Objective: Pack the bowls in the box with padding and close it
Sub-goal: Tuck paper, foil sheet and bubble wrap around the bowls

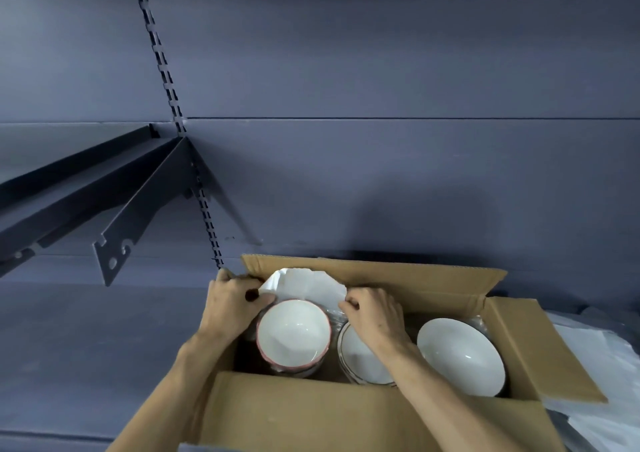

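An open cardboard box (pixel 346 413) sits on a grey shelf with its flaps up. Inside lie three white bowls: a red-rimmed bowl (pixel 293 335) at the left, a dark-rimmed bowl (pixel 356 358) in the middle, partly hidden by my right forearm, and a plain bowl (pixel 460 356) at the right. A sheet of white padding (pixel 304 283) stands against the box's back wall behind the left bowl. My left hand (pixel 232 299) pinches the padding's left edge at the box's back left corner. My right hand (pixel 374 309) pinches its right edge with curled fingers.
More white padding sheets (pixel 602 382) lie on the shelf to the right of the box. A dark metal shelf bracket (pixel 138 209) and a slotted upright (pixel 204 202) stand at the left, behind the box. The grey back wall rises close behind.
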### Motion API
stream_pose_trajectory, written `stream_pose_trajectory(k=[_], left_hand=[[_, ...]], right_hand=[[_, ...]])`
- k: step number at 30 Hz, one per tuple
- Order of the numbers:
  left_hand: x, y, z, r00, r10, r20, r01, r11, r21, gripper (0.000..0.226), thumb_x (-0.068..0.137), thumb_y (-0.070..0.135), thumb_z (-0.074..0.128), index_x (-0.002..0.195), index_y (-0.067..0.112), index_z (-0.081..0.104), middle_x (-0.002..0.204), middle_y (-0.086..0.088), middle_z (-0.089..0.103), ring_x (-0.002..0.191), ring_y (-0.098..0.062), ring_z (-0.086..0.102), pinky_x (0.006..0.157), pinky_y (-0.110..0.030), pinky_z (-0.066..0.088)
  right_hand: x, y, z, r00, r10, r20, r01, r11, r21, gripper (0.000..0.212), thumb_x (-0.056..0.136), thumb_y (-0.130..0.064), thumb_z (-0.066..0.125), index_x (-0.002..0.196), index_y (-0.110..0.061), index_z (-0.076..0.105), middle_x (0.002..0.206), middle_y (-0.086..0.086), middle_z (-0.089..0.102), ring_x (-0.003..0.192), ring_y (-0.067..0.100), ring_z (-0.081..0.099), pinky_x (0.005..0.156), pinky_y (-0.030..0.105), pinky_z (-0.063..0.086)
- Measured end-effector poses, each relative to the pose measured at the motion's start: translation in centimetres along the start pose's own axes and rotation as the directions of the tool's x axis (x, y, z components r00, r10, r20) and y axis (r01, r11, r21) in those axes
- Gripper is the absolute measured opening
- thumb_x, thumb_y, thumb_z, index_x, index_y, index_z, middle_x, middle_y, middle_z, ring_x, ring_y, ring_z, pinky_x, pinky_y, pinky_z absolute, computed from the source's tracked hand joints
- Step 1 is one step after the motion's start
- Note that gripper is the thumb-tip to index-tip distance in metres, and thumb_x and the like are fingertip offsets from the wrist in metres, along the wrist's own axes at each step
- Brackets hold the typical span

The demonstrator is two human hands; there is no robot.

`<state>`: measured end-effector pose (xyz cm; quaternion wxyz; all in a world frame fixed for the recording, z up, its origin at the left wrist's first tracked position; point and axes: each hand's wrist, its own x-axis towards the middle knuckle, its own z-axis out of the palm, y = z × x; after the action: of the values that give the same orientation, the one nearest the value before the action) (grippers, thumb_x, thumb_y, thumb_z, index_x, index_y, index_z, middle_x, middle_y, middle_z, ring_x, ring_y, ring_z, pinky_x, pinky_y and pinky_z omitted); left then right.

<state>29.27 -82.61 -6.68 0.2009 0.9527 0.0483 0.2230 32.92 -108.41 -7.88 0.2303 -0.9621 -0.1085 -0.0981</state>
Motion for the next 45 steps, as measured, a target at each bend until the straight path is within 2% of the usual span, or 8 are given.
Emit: stream_pose_trajectory(k=[4, 9, 13, 19, 24, 27, 31, 45], left_hand=[[0.1, 0.5, 0.2, 0.998, 0.034, 0.053, -0.04, 0.993, 0.107, 0.011, 0.081, 0.027, 0.083, 0.08, 0.016, 0.081, 0.095, 0.002, 0.071, 0.089, -0.027, 0.045, 0.076, -0.04, 0.039], [0.0, 0.0, 0.1, 0.998, -0.054, -0.037, 0.059, 0.984, 0.166, 0.019, 0.071, -0.01, 0.071, 0.071, 0.007, 0.078, 0.082, -0.015, 0.069, 0.081, -0.036, 0.057, 0.061, -0.031, 0.038], [0.2, -0.2, 0.8, 0.997, -0.075, 0.026, 0.069, 0.981, 0.184, 0.013, 0.083, -0.004, 0.072, 0.085, 0.006, 0.081, 0.09, -0.015, 0.069, 0.089, -0.035, 0.059, 0.067, -0.038, 0.05], [0.4, -0.4, 1.1, 0.978, -0.134, 0.163, 0.082, 0.954, 0.289, 0.016, 0.093, 0.021, 0.069, 0.105, 0.022, 0.079, 0.116, -0.004, 0.058, 0.113, -0.026, 0.048, 0.096, -0.037, 0.047], [0.1, 0.0, 0.6, 0.985, -0.14, 0.099, 0.127, 0.984, 0.122, 0.012, 0.084, 0.012, 0.077, 0.094, 0.016, 0.082, 0.109, -0.006, 0.056, 0.107, -0.029, 0.048, 0.084, -0.04, 0.053], [-0.2, 0.0, 0.3, 0.993, -0.115, 0.007, 0.115, 0.993, 0.03, 0.017, 0.076, 0.003, 0.08, 0.087, 0.016, 0.083, 0.099, -0.005, 0.058, 0.099, -0.031, 0.051, 0.075, -0.044, 0.052], [-0.2, 0.1, 0.3, 0.993, -0.114, -0.025, 0.114, 0.993, 0.01, 0.01, 0.078, 0.005, 0.079, 0.082, 0.013, 0.082, 0.097, -0.006, 0.06, 0.099, -0.032, 0.051, 0.078, -0.046, 0.051], [0.2, -0.4, 0.5, 0.984, -0.176, 0.035, 0.178, 0.982, -0.064, 0.016, 0.076, 0.007, 0.082, 0.085, 0.019, 0.081, 0.098, -0.002, 0.049, 0.104, -0.029, 0.046, 0.084, -0.042, 0.052]], right_hand=[[0.3, -0.1, 0.3, 0.999, -0.039, 0.008, 0.039, 0.999, 0.034, 0.03, 0.098, -0.038, 0.064, 0.074, -0.021, 0.061, 0.079, 0.001, 0.072, 0.077, 0.024, 0.068, 0.071, 0.035, 0.057], [0.3, -0.5, 0.3, 0.995, -0.099, -0.03, 0.101, 0.992, 0.07, 0.018, 0.098, -0.038, 0.063, 0.105, -0.028, 0.077, 0.097, -0.009, 0.078, 0.091, 0.02, 0.072, 0.075, 0.031, 0.055], [0.5, -0.6, 0.5, 0.991, -0.115, 0.066, 0.115, 0.993, 0.0, 0.021, 0.1, -0.034, 0.062, 0.116, -0.028, 0.076, 0.11, -0.005, 0.078, 0.101, 0.022, 0.071, 0.088, 0.036, 0.058], [0.4, -0.3, 0.9, 0.987, -0.108, 0.119, 0.11, 0.994, -0.013, 0.019, 0.1, -0.028, 0.064, 0.112, -0.025, 0.077, 0.109, -0.005, 0.078, 0.1, 0.018, 0.071, 0.082, 0.029, 0.054], [0.3, -0.4, 0.9, 0.996, -0.04, 0.08, 0.037, 0.998, 0.043, 0.022, 0.089, -0.043, 0.063, 0.079, -0.023, 0.066, 0.081, -0.007, 0.073, 0.085, 0.025, 0.07, 0.067, 0.028, 0.049], [0.1, -0.5, 0.7, 0.997, -0.053, -0.048, 0.056, 0.995, 0.081, 0.018, 0.086, -0.038, 0.063, 0.098, -0.027, 0.072, 0.094, -0.013, 0.077, 0.09, 0.019, 0.071, 0.076, 0.029, 0.055], [0.2, -0.5, 0.8, 0.976, -0.086, -0.2, 0.096, 0.995, 0.039, 0.011, 0.092, -0.033, 0.065, 0.091, -0.027, 0.073, 0.085, -0.009, 0.077, 0.079, 0.025, 0.07, 0.062, 0.026, 0.041], [0.5, -0.2, 0.9, 0.99, -0.088, -0.107, 0.09, 0.996, 0.006, 0.015, 0.096, -0.036, 0.062, 0.102, -0.028, 0.074, 0.096, -0.01, 0.078, 0.087, 0.02, 0.071, 0.068, 0.027, 0.051]])
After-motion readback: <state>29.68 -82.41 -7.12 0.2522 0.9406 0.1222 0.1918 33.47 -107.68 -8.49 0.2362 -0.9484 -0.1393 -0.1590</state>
